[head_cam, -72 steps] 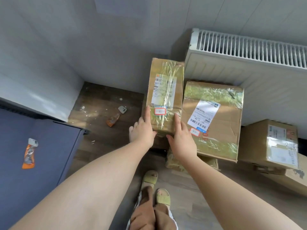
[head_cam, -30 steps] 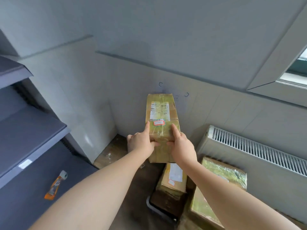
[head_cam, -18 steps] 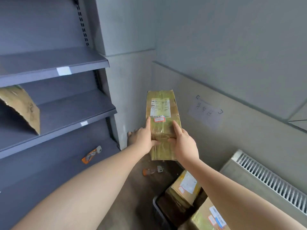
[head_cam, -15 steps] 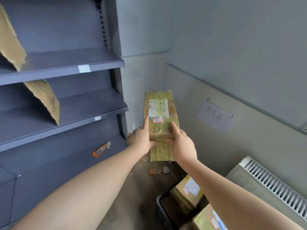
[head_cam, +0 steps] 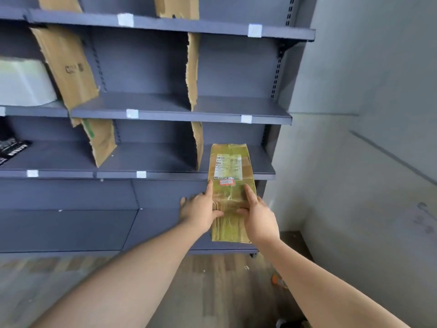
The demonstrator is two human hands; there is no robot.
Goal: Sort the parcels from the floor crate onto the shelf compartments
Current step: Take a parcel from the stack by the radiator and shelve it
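A long narrow cardboard parcel (head_cam: 230, 166), wrapped in shiny tape with a white label and a small red-edged sticker, is held up in front of the dark blue shelf unit (head_cam: 165, 114). My left hand (head_cam: 199, 210) grips its left side and my right hand (head_cam: 259, 215) grips its right side, thumbs on top. The parcel's far end overlaps the rightmost compartment (head_cam: 236, 162) of the lower shelf. The floor crate is out of view.
Torn cardboard dividers (head_cam: 192, 69) split the shelves into compartments, with white tags (head_cam: 132, 113) on the front edges. A white parcel (head_cam: 23, 81) and a black packet (head_cam: 11, 149) lie in left compartments. A grey wall (head_cam: 366, 162) stands to the right; a small orange object (head_cam: 279, 281) lies on the floor.
I have lifted the parcel from the floor stack and turned left. The radiator, the crate and the other parcels have left the view; the shelf now faces me. Both hands keep their hold.
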